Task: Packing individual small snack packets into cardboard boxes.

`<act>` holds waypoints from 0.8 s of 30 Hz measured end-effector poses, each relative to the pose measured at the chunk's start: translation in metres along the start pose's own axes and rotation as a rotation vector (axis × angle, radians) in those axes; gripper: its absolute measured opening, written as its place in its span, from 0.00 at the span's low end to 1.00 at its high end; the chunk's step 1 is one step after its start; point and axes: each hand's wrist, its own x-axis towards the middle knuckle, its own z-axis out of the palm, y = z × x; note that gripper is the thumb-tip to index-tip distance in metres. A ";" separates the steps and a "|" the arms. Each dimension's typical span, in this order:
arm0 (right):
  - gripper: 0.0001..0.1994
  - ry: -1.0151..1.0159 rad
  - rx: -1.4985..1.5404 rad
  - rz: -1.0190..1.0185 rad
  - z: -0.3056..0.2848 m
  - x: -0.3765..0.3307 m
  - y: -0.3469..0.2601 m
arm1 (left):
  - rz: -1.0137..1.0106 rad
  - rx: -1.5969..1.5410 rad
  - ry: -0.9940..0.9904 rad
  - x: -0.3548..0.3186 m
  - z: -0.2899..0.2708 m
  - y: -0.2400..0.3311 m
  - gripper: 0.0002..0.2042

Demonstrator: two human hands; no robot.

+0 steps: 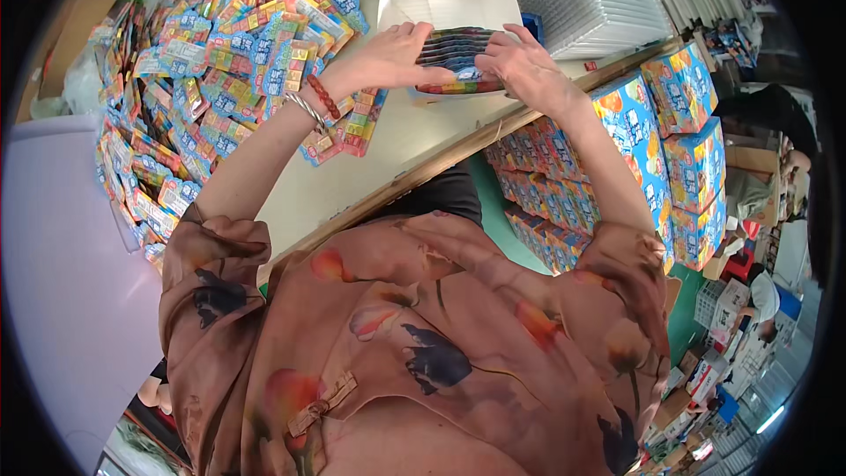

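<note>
Between my two hands is a neat row of flat, colourful candy packets (458, 51), their dark edges lined up one behind another. My left hand (388, 57) grips the row's left end, thumb along the near side and fingers at the far side. At the right end, my right hand (527, 70) is closed on the packets with bent fingers. Just behind them an open box (445, 11) shows its white inside, lid raised. Whether the packets are partly inside the box or in front of it, I cannot tell.
A large heap of loose packets (238, 62) covers the table's left side. Clear plastic trays (586, 4) are stacked behind my right hand. Beyond the table's wooden edge (414, 167), filled blue-and-orange boxes (630, 137) stand in piles. A lilac surface (66, 282) is at far left.
</note>
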 end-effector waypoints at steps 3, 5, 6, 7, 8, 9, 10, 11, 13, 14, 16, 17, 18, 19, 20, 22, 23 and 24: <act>0.01 -0.011 -0.018 0.058 -0.006 0.000 -0.008 | -0.007 -0.016 -0.084 0.009 -0.005 -0.001 0.40; 0.01 0.084 -0.120 -0.014 -0.003 -0.006 -0.014 | 0.001 0.024 -0.116 0.015 -0.006 0.003 0.40; 0.02 0.061 -0.116 0.004 0.004 -0.008 -0.017 | 0.008 0.070 -0.156 0.017 -0.007 0.005 0.40; 0.02 0.061 -0.118 0.009 0.010 -0.008 -0.019 | 0.013 0.071 -0.157 0.016 -0.007 0.008 0.40; 0.02 0.040 -0.111 0.022 0.014 -0.006 -0.021 | 0.008 0.128 -0.162 0.015 -0.005 0.012 0.41; 0.03 0.020 -0.106 0.033 0.015 -0.004 -0.021 | 0.003 0.186 -0.165 0.015 -0.006 0.014 0.41; 0.03 0.064 -0.096 0.024 0.015 -0.002 -0.019 | 0.006 0.187 -0.162 0.016 -0.006 0.015 0.41; 0.03 0.065 -0.100 0.025 0.015 -0.002 -0.018 | 0.010 0.193 -0.162 0.018 -0.005 0.014 0.42; 0.03 0.103 -0.059 0.064 0.019 -0.001 -0.015 | 0.012 0.204 -0.154 0.018 -0.002 0.010 0.44; 0.03 0.106 -0.064 0.062 0.023 -0.004 -0.014 | 0.059 0.194 -0.085 0.017 0.003 0.008 0.44; 0.02 0.155 0.021 0.128 0.027 -0.010 -0.013 | 0.113 0.190 -0.058 0.017 0.003 0.006 0.52; 0.03 0.144 0.150 0.175 0.026 -0.014 -0.010 | 0.113 0.191 -0.052 0.018 0.004 0.006 0.52; 0.03 0.144 0.145 0.171 0.024 -0.015 -0.011 | 0.116 0.164 -0.004 0.018 0.008 0.007 0.56; 0.04 0.195 0.175 0.157 0.023 -0.016 -0.012 | 0.119 0.136 0.043 0.017 0.012 0.007 0.60; 0.05 0.246 0.205 0.142 0.023 -0.016 -0.013 | 0.134 0.189 0.011 0.017 0.015 0.006 0.67; 0.04 0.230 0.193 0.147 0.026 -0.021 -0.012 | 0.074 0.235 -0.100 0.010 0.010 0.030 0.66; 0.04 0.214 0.186 0.145 0.027 -0.023 -0.012 | 0.081 0.210 -0.074 0.008 0.015 0.035 0.68; 0.03 0.200 0.180 0.136 0.026 -0.026 -0.013 | 0.091 0.293 -0.001 0.004 0.022 0.040 0.68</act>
